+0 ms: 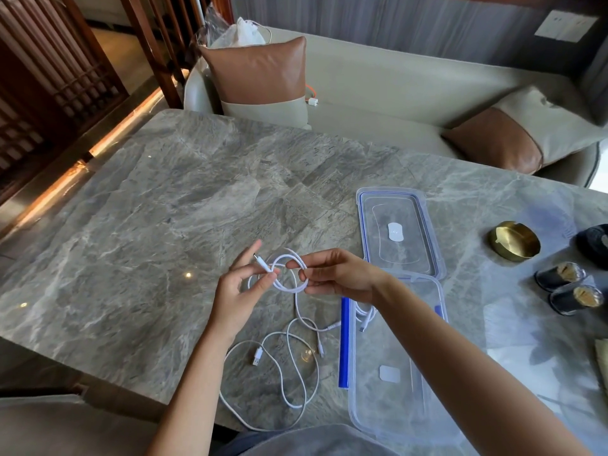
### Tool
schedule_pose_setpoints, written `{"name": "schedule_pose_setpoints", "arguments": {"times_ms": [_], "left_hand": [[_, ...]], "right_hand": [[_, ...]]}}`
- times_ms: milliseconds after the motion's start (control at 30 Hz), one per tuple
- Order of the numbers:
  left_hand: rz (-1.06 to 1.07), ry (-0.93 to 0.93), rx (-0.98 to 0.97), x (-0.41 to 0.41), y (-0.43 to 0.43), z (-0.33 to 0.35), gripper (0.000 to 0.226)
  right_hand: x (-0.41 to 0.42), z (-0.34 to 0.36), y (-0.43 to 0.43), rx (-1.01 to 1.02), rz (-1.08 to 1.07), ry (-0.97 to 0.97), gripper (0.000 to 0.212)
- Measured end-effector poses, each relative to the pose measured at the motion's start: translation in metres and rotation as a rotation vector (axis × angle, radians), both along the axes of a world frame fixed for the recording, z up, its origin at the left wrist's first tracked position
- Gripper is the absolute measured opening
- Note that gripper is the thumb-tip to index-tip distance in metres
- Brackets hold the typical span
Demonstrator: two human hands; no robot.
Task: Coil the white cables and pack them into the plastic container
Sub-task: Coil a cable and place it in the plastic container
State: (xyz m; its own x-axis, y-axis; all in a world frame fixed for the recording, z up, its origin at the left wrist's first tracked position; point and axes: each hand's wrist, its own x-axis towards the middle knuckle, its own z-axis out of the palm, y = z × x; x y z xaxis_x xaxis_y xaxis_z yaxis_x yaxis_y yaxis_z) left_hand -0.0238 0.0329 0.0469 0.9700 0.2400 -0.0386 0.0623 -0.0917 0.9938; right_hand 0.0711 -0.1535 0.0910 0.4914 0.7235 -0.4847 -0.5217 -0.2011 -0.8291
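The left hand (241, 291) pinches the plug end and the right hand (335, 274) the loop of the thin white cable (289, 290) above the worktop (148, 209), with the clear rectangular plastic container (351, 416) lying lengthwise just right, nearer the right hand.

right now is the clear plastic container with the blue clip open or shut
Open: the clear plastic container has no cover on top; its blue-rimmed clear lid lies flat on the grey marble table just beyond it.
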Motion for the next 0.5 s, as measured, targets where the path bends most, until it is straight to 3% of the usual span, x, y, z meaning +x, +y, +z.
{"name": "schedule_pose_setpoints", "arguments": {"times_ms": [100, 267, 500], "left_hand": [[0.000, 0.023, -0.128, 0.001, -0.005, 0.005, 0.008], [0.109, 0.006, -0.107, 0.005, -0.010, 0.007, 0.014], [0.113, 0.034, -0.159, 0.001, -0.016, 0.008, 0.011]], "right_hand": [[0.000, 0.000, -0.002, 0.033, -0.022, 0.037, 0.033], [-0.003, -0.002, 0.001, -0.001, -0.095, -0.010, 0.032], [0.000, 0.007, -0.002, -0.055, -0.037, -0.087, 0.034]]}}
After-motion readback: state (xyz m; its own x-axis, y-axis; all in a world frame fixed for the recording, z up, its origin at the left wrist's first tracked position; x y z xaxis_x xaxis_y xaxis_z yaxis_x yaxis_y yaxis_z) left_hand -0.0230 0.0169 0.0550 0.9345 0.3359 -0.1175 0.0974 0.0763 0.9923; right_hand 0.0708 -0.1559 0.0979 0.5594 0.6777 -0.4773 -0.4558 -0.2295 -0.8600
